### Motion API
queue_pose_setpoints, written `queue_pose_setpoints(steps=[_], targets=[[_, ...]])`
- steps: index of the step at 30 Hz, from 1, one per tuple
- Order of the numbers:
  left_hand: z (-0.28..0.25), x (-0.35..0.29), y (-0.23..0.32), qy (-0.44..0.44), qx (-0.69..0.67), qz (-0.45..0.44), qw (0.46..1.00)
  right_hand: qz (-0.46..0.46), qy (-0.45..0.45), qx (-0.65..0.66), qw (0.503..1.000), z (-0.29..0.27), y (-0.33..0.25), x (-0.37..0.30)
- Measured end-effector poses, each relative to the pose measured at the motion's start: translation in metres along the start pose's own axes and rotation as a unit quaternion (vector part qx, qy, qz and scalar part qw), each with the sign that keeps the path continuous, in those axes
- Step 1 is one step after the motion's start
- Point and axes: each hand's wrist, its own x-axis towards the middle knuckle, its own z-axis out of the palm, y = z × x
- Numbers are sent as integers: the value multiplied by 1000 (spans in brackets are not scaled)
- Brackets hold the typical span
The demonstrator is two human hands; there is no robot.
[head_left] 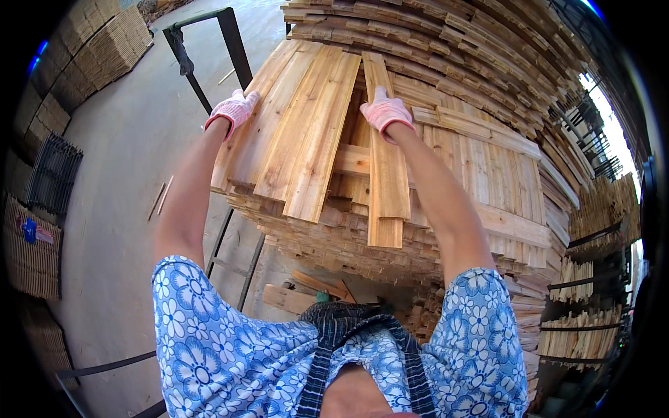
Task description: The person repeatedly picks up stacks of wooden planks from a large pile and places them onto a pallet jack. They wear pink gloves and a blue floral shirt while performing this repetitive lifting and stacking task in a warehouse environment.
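Note:
My left hand (235, 111), in a pinkish-white knit glove, grips the outer left edge of a row of wooden boards (310, 125) lying side by side on top of the stack. My right hand (387, 113), gloved the same way, is closed around a narrower wooden board (389, 177). That board lies apart from the row, over another board whose near end (385, 232) sticks out below it. Between the row and the narrow board a gap shows lower boards and a crosswise slat (352, 159). The fingers under the wood are partly hidden.
Tall layered stacks of boards (446, 42) rise at the far side and right. A dark metal frame (233, 42) stands beyond my left hand. Thin sticks (162, 197) lie on the grey floor (118, 209). Bundled wood (104, 52) lines the left side; loose offcuts (289, 298) lie below the stack.

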Motion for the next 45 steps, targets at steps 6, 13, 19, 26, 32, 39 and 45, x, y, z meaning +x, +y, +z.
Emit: queue_pose_setpoints(steps=[6,13,19,26,32,39,45], targets=[[4,-17,-1,6,-43,9,999,-64,-38,34,997,1,39,-19],[14,-2,-13,43,-27,61,997,-212,-25,-143,967,36,-16,36],[26,68,-56,118,64,121,984,-123,-183,252,942,-17,-8,-10],[11,-57,89,208,-82,309,924,-119,262,106,952,-141,247,-212],[127,-379,339,-342,-239,553,721,321,417,199,826,-43,601,-398],[446,-551,539,-458,-295,434,718,389,263,385,795,133,769,-423],[582,-534,706,-293,-547,234,749,409,312,571,640,131,822,-366]])
